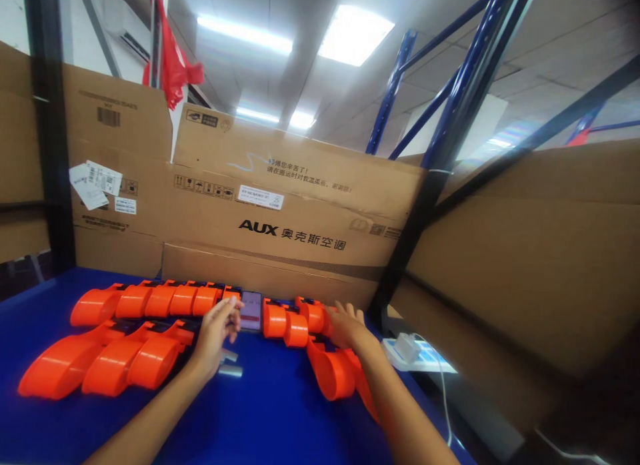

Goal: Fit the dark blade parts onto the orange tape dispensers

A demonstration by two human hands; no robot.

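Note:
My left hand [219,328] hovers over the middle of the blue table, fingers loosely curled and apart, with nothing visible in them. It is nearest to an orange loop-shaped piece [231,292] and a phone [251,311]. Two small silvery cylinders [231,370] lie just beside its wrist. My right hand [347,323] reaches over the right-hand group, fingers spread, at an orange piece [327,323] that it partly covers; whether it touches it I cannot tell. Below it rest more orange loops [336,375], one partly behind my forearm.
Several orange loops with dark ends stand in a back row [160,299] and a front row [107,365] at left. Cardboard panels [300,211] wall the table [270,418]. A dark post [400,271] rises at right, near a power strip [425,355] with a white plug and cable.

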